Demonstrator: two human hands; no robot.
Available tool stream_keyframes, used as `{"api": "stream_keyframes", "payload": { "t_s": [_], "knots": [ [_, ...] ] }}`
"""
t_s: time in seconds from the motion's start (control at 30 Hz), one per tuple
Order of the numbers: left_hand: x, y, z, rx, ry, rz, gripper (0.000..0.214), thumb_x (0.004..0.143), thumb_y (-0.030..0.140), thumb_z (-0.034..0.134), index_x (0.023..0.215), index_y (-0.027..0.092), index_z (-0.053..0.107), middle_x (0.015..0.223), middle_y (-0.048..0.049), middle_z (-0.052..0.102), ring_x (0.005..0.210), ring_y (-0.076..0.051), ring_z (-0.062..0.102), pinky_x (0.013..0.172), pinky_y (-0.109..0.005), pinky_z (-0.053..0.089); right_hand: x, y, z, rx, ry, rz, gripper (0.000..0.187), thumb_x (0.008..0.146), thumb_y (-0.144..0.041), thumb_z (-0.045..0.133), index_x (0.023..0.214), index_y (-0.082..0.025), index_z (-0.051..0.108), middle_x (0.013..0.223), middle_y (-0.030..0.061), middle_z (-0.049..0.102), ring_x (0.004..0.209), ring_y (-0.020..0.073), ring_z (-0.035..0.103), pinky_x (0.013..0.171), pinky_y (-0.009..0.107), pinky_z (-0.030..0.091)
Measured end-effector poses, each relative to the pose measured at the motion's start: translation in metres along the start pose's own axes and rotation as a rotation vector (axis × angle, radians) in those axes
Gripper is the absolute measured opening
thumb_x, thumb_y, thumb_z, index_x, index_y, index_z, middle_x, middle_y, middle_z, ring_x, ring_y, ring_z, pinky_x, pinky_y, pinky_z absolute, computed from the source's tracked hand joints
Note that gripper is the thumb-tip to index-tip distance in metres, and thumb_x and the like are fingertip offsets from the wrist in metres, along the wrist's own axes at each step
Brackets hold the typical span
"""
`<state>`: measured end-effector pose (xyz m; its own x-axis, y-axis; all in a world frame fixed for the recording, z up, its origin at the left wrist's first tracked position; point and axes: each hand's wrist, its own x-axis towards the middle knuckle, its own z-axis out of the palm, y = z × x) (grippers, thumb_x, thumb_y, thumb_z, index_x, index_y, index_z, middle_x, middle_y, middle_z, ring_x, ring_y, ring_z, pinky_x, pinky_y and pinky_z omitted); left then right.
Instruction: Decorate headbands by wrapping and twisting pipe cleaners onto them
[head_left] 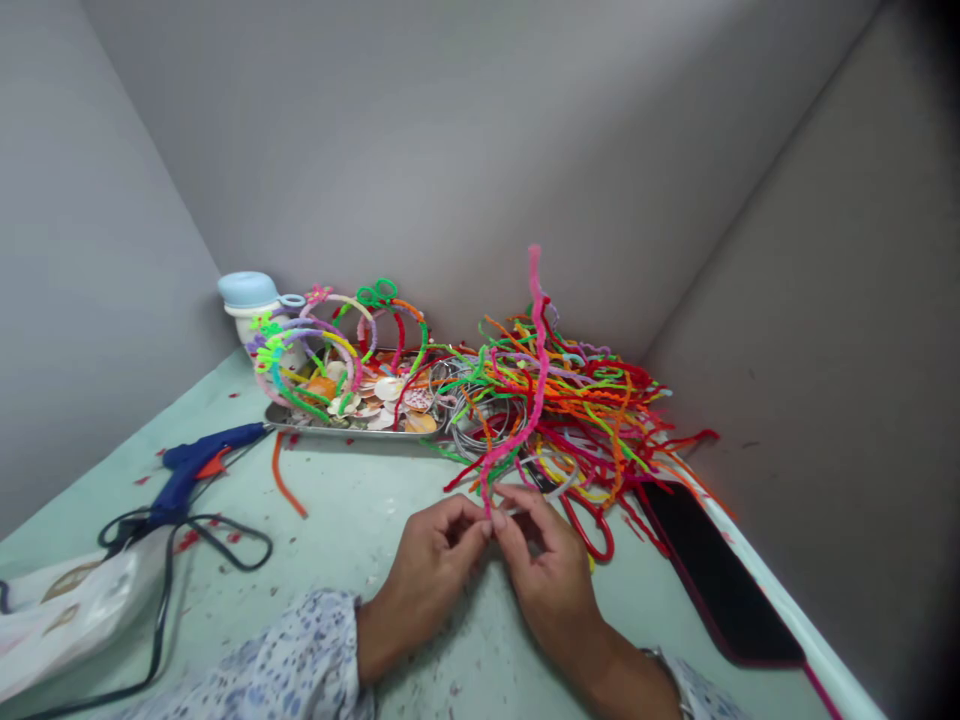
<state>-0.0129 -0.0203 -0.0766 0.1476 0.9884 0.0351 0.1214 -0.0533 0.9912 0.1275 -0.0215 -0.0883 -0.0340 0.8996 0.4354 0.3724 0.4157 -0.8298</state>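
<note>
My left hand (427, 575) and my right hand (551, 575) meet over the pale green table (337, 520), fingertips pinched together on the lower end of a pink pipe cleaner (534, 350). The pink pipe cleaner rises wavy and upright from my fingers, in front of a big tangled pile of pipe cleaners (577, 410) in red, orange, green and yellow. Red-handled scissors (592, 530) lie just right of my right hand.
A metal tray (337, 425) holds shells and hoops wrapped in coloured pipe cleaners. A blue glue gun (199, 470) with a black cord lies at left, beside a white bag (67, 610). A dark phone (716, 580) lies at right. Grey walls enclose the corner.
</note>
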Motion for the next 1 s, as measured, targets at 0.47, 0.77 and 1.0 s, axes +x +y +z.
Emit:
{"api": "stream_keyframes", "payload": {
  "t_s": [0.47,0.77,1.0],
  "knots": [
    [0.003,0.0,-0.003,-0.244,-0.026,-0.081,0.016,0.081,0.027,0.062,0.071,0.014,0.06,0.061,0.0021,0.054,0.051,-0.008,0.045,0.05,-0.021,0.035,0.003,0.012,0.0,0.194,-0.04,0.127,0.018,0.09,-0.032,0.055,0.099,-0.018,0.061,0.089,0.006,0.066,0.078,0.0182,0.063,0.069,0.029,0.051],
    [0.003,-0.004,-0.002,-0.266,-0.053,-0.102,0.02,0.085,0.03,0.058,0.073,0.014,0.056,0.063,0.002,0.053,0.051,-0.007,0.046,0.051,-0.021,0.034,0.004,0.01,-0.001,0.148,-0.047,0.045,0.012,0.09,-0.027,0.054,0.093,-0.019,0.063,0.085,0.0045,0.065,0.075,0.0177,0.063,0.068,0.03,0.051],
    [0.003,-0.006,-0.003,-0.239,-0.018,-0.113,0.017,0.082,0.027,0.057,0.071,0.015,0.055,0.058,0.0031,0.05,0.049,-0.007,0.043,0.048,-0.02,0.033,0.005,0.004,-0.002,0.046,-0.05,-0.101,0.01,0.088,-0.017,0.055,0.092,-0.019,0.063,0.087,0.0048,0.063,0.083,0.0182,0.061,0.072,0.029,0.05]
  ]
}}
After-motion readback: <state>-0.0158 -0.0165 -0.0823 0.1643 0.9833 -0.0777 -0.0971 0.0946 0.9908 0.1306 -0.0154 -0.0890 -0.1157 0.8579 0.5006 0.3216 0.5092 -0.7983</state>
